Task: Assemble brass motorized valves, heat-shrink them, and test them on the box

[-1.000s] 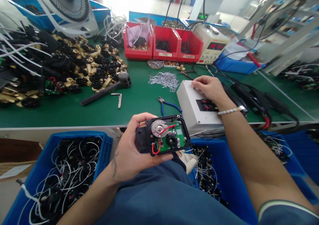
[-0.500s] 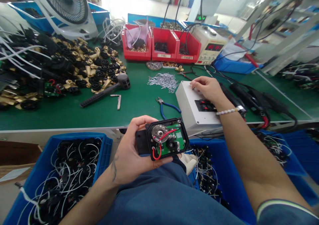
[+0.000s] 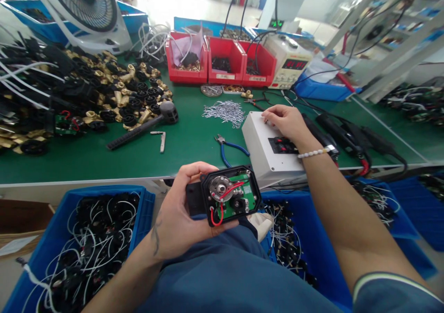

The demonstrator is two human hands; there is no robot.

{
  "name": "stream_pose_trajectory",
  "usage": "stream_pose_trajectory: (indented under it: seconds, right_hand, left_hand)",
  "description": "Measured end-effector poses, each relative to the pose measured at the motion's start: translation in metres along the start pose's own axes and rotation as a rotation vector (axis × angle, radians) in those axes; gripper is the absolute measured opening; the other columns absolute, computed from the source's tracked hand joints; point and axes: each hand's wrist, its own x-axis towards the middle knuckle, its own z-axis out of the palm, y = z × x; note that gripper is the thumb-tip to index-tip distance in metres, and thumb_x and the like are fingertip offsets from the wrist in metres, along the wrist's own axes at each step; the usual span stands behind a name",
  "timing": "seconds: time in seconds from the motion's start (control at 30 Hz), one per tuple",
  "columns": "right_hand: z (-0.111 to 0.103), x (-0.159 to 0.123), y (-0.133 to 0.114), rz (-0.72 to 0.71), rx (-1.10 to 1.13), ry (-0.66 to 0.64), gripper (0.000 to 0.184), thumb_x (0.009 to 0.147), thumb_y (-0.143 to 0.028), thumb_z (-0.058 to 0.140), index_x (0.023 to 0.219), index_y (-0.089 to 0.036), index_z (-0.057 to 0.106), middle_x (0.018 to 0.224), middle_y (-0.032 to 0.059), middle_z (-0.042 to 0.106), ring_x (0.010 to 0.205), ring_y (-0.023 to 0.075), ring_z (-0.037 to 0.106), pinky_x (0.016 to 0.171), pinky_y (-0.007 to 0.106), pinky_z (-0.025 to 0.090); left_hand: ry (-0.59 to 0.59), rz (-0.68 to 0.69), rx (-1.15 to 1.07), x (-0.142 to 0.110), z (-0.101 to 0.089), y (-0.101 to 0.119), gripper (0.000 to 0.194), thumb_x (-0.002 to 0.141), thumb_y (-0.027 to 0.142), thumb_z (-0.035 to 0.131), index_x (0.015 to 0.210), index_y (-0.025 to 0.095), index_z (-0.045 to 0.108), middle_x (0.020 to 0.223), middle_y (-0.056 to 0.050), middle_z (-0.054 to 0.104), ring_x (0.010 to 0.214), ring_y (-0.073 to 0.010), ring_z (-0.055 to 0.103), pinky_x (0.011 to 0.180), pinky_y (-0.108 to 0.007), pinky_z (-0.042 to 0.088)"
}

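My left hand (image 3: pixel 183 216) is wrapped round an open black valve actuator housing (image 3: pixel 234 195) above my lap. Inside it show a green circuit board, a round metal gear plate and red wires. My right hand (image 3: pixel 282 121) rests on a pale grey control box (image 3: pixel 270 151) at the table's front edge. Its thumb and forefinger pinch a small metal part on the box top, which looks like a toggle switch and is mostly covered. Beside that hand, the box carries a black terminal with red clips (image 3: pixel 282 145).
Blue-handled cutters (image 3: pixel 231 149), a hex key (image 3: pixel 162 142), a mallet (image 3: pixel 145 128) and a pile of metal pins (image 3: pixel 225 112) lie on the green table (image 3: pixel 194 142). Brass valves (image 3: pixel 135 95) crowd the left. Red bins (image 3: pixel 225 61) and a power supply (image 3: pixel 287 65) stand behind; blue crates (image 3: pixel 147 211) flank my legs.
The whole view has shifted slightly. Both hands keep their places: the left still holds the housing, and the right still pinches the small part on the box.
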Motion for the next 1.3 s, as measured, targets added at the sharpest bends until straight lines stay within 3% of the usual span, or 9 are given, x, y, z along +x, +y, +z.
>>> stream_pose_trajectory:
  seconds: [0.43, 0.7, 0.83, 0.93, 1.03, 1.3]
  right_hand:
    - [-0.001, 0.001, 0.003, -0.039, -0.027, -0.008, 0.01, 0.082, -0.023, 0.068, 0.079, -0.014, 0.071, 0.072, 0.0032, 0.068, 0.06, 0.0113, 0.052, 0.064, 0.029, 0.043]
    - [0.0, 0.001, 0.004, -0.035, -0.034, -0.003, 0.009, 0.083, -0.022, 0.068, 0.08, -0.014, 0.072, 0.071, 0.0029, 0.068, 0.059, 0.0108, 0.051, 0.062, 0.028, 0.042]
    - [0.0, 0.002, 0.007, -0.041, -0.056, 0.001, 0.011, 0.085, -0.025, 0.07, 0.081, -0.014, 0.072, 0.074, 0.0037, 0.069, 0.061, 0.0115, 0.053, 0.062, 0.028, 0.042]
    - [0.0, 0.003, 0.01, -0.049, -0.069, 0.006, 0.021, 0.09, -0.035, 0.071, 0.079, -0.016, 0.07, 0.074, 0.0042, 0.07, 0.061, 0.0122, 0.054, 0.06, 0.028, 0.043]
    - [-0.001, 0.002, 0.008, -0.044, -0.098, 0.009, 0.032, 0.093, -0.043, 0.069, 0.073, -0.019, 0.065, 0.071, 0.0036, 0.066, 0.059, 0.0126, 0.054, 0.06, 0.03, 0.044]
    - [0.0, -0.009, -0.019, 0.064, -0.158, 0.021, 0.034, 0.1, -0.026, 0.061, 0.067, -0.019, 0.059, 0.061, 0.0013, 0.057, 0.057, 0.0116, 0.046, 0.063, 0.031, 0.039]
  left_hand:
    - [-0.015, 0.026, 0.062, -0.003, -0.003, -0.003, 0.07, 0.066, 0.014, 0.095, 0.124, 0.031, 0.059, 0.103, 0.005, 0.073, 0.085, -0.0127, 0.074, 0.076, -0.02, 0.059]
    - [0.01, 0.029, 0.056, -0.003, -0.003, 0.0, 0.072, 0.059, 0.017, 0.099, 0.12, 0.028, 0.062, 0.099, 0.004, 0.074, 0.079, -0.0133, 0.074, 0.072, -0.021, 0.061]
    - [0.094, -0.123, -0.064, -0.002, 0.002, 0.003, 0.07, 0.061, 0.021, 0.099, 0.122, 0.028, 0.066, 0.106, 0.001, 0.077, 0.087, -0.0152, 0.076, 0.079, -0.022, 0.062]
    - [0.159, -0.343, -0.284, 0.004, 0.008, 0.003, 0.053, 0.077, 0.043, 0.089, 0.121, 0.022, 0.069, 0.109, -0.004, 0.078, 0.094, -0.0183, 0.077, 0.084, -0.024, 0.062]
    - [0.154, -0.519, -0.492, 0.009, 0.012, -0.001, 0.052, 0.085, 0.057, 0.077, 0.116, 0.016, 0.072, 0.103, -0.008, 0.08, 0.09, -0.0208, 0.078, 0.081, -0.028, 0.064]
    - [0.175, -0.567, -0.572, 0.008, 0.012, -0.004, 0.048, 0.09, 0.055, 0.074, 0.118, 0.015, 0.073, 0.104, -0.009, 0.082, 0.092, -0.0214, 0.079, 0.084, -0.028, 0.065]
